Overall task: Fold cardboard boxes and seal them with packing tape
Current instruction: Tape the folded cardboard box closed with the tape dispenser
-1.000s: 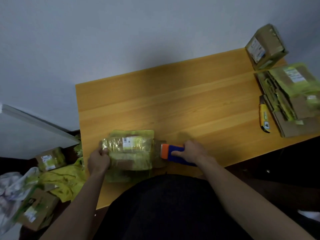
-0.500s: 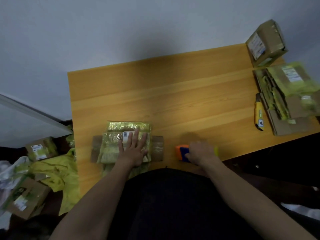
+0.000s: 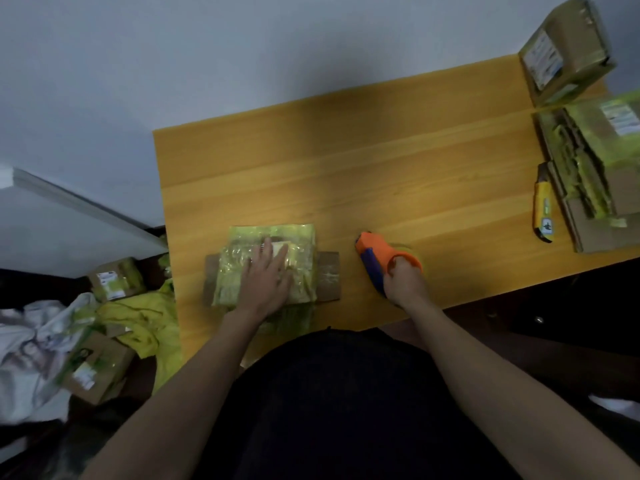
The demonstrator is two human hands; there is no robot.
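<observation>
Tape dispenser lifted rightward in right hand's grip, beside box.

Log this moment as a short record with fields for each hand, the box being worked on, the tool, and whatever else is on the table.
left hand: flat, pressing the top of the taped box
right hand: gripping the tape dispenser, apart from the box
box state: flattened, side flaps sticking out
table: wooden
other items: utility knife, stack of flattened boxes, upright box
</observation>
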